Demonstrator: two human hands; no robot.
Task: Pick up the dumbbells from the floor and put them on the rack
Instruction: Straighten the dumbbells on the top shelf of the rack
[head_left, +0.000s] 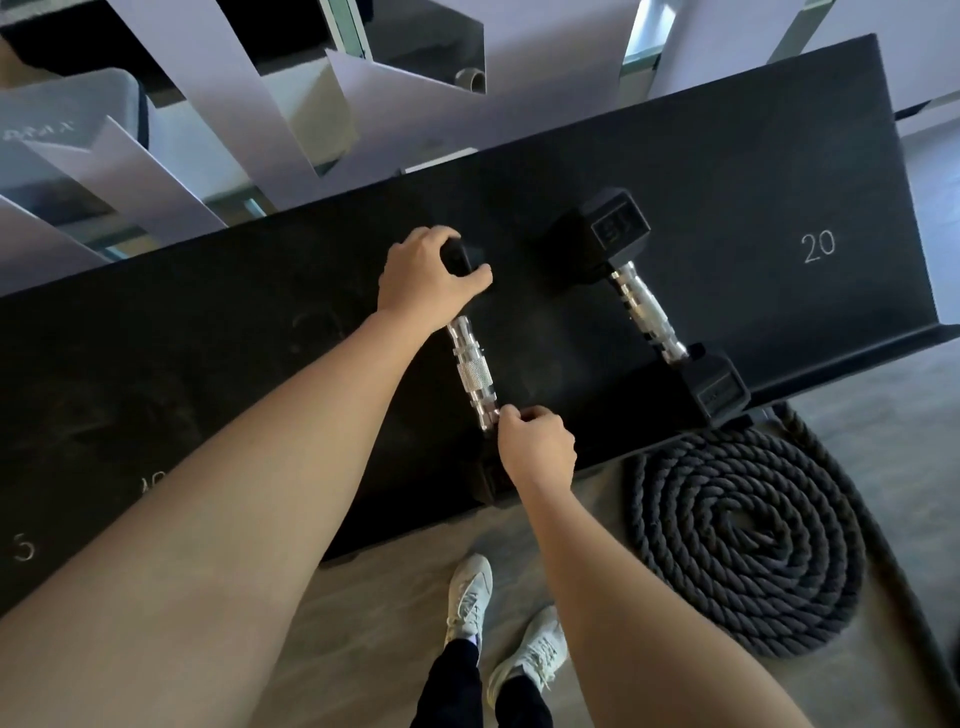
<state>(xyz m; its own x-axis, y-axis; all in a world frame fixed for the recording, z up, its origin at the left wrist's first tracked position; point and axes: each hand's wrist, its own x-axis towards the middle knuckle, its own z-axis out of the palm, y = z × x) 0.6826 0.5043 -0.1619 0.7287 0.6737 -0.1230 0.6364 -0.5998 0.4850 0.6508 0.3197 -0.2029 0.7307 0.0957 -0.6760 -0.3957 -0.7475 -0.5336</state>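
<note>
A black hex dumbbell with a chrome knurled handle (474, 371) lies across the black rack shelf (234, 338), one head toward the back, the other at the front lip. My left hand (428, 275) is closed over its far head. My right hand (537, 447) grips its near end, where the handle meets the near head, which is mostly hidden beneath the hand. A second black hex dumbbell (647, 306) rests on the shelf to the right, with no hand on it.
White numbers mark the shelf: 20 (819, 246) at the right, 5 (23, 546) at the left. A coiled black battle rope (743, 535) lies on the floor at the right. My white shoes (498, 618) stand on the floor below the shelf's front edge.
</note>
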